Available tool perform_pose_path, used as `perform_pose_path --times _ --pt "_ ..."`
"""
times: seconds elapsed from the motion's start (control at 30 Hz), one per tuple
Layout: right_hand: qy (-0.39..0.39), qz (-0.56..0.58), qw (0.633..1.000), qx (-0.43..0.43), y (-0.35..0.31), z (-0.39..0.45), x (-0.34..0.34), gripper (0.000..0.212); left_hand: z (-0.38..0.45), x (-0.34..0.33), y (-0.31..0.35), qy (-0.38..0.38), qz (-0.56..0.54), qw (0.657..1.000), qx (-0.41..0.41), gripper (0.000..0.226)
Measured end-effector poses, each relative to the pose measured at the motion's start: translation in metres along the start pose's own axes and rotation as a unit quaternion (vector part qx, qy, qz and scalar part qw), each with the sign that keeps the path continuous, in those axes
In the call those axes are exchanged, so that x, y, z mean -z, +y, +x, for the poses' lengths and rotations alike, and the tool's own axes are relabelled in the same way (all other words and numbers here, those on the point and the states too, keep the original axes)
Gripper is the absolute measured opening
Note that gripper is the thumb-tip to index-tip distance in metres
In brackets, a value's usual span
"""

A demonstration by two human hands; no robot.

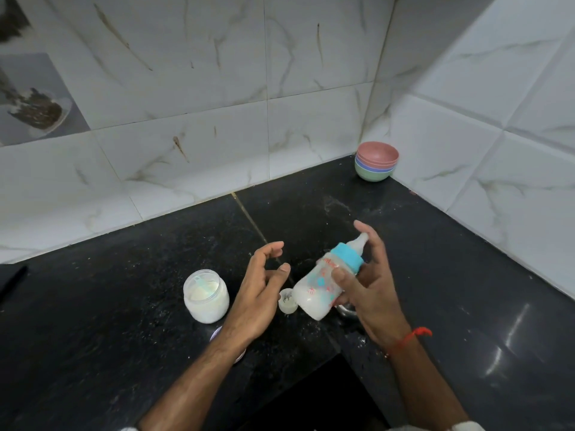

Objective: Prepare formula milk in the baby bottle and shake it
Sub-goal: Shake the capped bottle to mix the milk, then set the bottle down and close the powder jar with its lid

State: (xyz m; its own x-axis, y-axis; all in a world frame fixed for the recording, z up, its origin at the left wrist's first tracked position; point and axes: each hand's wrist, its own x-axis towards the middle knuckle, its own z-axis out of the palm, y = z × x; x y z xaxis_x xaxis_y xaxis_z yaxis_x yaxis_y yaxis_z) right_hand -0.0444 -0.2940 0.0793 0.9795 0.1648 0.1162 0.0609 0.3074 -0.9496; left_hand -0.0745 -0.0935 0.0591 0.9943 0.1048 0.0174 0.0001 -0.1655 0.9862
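One baby bottle (323, 281), filled with white milk and tilted with its blue collar and teat toward the upper right, sits at centre frame, gripped by the right hand (370, 290), whose thumb crosses its body. Left of it, the left hand (261, 293) hovers with relaxed, loosely curled fingers, holding nothing. Below the bottle a small white cap (287, 301) lies on the black table (124, 321). Further left stands an open powder jar (206, 295) with a scoop inside. Stacked coloured bowls (376, 161) occupy the far corner.
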Motion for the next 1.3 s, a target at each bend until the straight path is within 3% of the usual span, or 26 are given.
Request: perform_pose_path --times 0.07,0.13,0.2,0.27,0.37,0.43,0.5,0.57,0.63,0.73,0.83,0.93,0.97,1.03,1.1,1.2,1.27,1.3 --pt "0.104 0.093 0.990 0.017 -0.002 0.002 0.003 0.079 -0.001 0.000 0.000 0.000 -0.002 1.000 -0.002 0.036" --pt "0.249 0.235 0.938 0.052 -0.002 0.012 0.013 0.075 -0.002 0.002 -0.002 0.009 -0.003 1.000 0.001 0.035" --pt "0.313 0.308 0.896 0.072 0.001 0.020 0.024 0.070 -0.003 0.004 -0.004 0.013 -0.001 1.000 0.005 0.035" --pt "0.280 0.267 0.919 0.070 0.001 0.015 0.023 0.065 -0.003 0.003 -0.004 0.014 0.001 1.000 0.003 0.035" --pt "0.082 0.015 0.996 0.030 0.000 -0.001 0.007 0.073 -0.001 0.000 -0.003 0.005 -0.002 1.000 0.005 0.035" --pt "0.003 -0.051 0.999 0.012 0.003 -0.007 0.000 0.075 0.000 0.000 -0.001 -0.002 0.003 1.000 -0.001 0.036" --pt "0.099 0.038 0.994 0.036 0.001 -0.003 0.003 0.066 -0.001 0.001 -0.001 0.002 0.010 1.000 -0.009 0.036" --pt "0.236 0.193 0.951 0.057 0.000 0.010 0.018 0.055 -0.001 0.003 -0.002 0.011 0.017 1.000 -0.010 0.036" --pt "0.272 0.272 0.921 0.058 -0.002 0.017 0.028 0.058 0.000 0.006 -0.003 0.016 0.018 1.000 -0.001 0.036" --pt "0.202 0.180 0.962 0.040 0.000 0.009 0.019 0.051 -0.005 0.005 -0.001 0.017 0.006 1.000 -0.004 0.036" --pt "0.149 0.046 0.984 0.079 0.001 0.003 0.008 0.027 0.001 -0.002 -0.003 0.021 -0.005 1.000 0.020 0.025" --pt "0.123 0.022 0.991 0.056 0.014 0.019 0.000 0.006 0.056 0.013 0.012 0.075 -0.217 0.966 0.117 0.020" --pt "0.114 0.041 0.992 0.034 0.018 0.027 -0.012 0.022 0.082 0.021 0.023 0.092 -0.301 0.942 0.121 0.018" --pt "0.059 0.026 0.998 -0.009 0.033 0.039 -0.031 0.056 0.111 0.030 0.040 0.085 -0.324 0.933 0.130 0.021" --pt "0.035 -0.004 0.999 -0.018 0.048 0.048 -0.044 0.056 0.106 0.026 0.039 0.054 -0.185 0.973 0.129 0.026" --pt "0.059 -0.004 0.998 -0.024 0.071 0.054 -0.045 0.033 0.070 0.036 0.000 0.041 -0.080 0.992 0.093 0.049" --pt "0.057 -0.020 0.998 -0.031 0.079 0.053 -0.050 0.027 0.032 0.077 -0.017 0.161 -0.023 0.986 0.020 0.051" --pt "0.048 -0.037 0.997 -0.036 0.083 0.050 -0.054 0.027 0.015 0.108 -0.026 0.251 0.020 0.967 -0.022 0.043"
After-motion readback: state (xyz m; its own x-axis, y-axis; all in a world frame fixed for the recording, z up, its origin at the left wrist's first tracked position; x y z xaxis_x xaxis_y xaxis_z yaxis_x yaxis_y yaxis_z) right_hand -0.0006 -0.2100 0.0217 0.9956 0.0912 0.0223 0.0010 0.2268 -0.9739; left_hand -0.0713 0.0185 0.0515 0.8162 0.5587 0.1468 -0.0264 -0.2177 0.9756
